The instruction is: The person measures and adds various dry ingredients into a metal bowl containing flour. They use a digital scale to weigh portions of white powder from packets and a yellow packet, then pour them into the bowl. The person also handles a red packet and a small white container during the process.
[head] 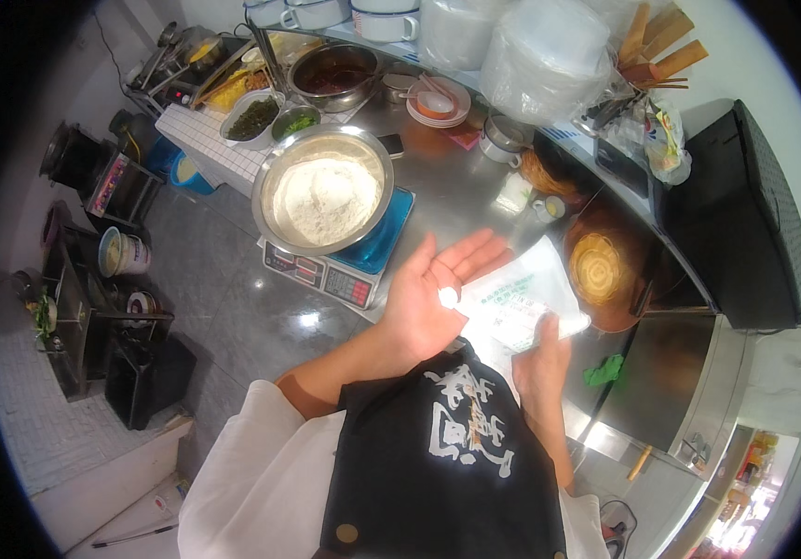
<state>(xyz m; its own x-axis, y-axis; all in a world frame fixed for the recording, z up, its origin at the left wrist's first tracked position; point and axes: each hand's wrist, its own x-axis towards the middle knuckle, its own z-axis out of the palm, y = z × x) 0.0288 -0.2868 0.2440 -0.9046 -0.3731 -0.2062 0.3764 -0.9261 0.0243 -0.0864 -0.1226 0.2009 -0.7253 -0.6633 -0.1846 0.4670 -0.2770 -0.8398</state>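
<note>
My left hand [425, 304] is palm up with its fingers apart, and a small heap of white powder [450, 298] lies on the palm. My right hand [544, 360] grips a white plastic packet [530, 297] with green print. The packet is tilted, its narrow corner at the powder on my left palm. Beyond my left hand, a steel bowl [259, 202] of white flour [327, 199] rests on a digital scale [317, 272] with a blue top.
A dish of dark greens [254, 120], a pot of dark sauce [334, 80], stacked plates [439, 115] and a phone [391, 145] lie around the bowl. A shelf [585, 150] holds wrapped containers [547, 59]. A round wooden board [582, 307] is at right, near a green cloth [604, 371].
</note>
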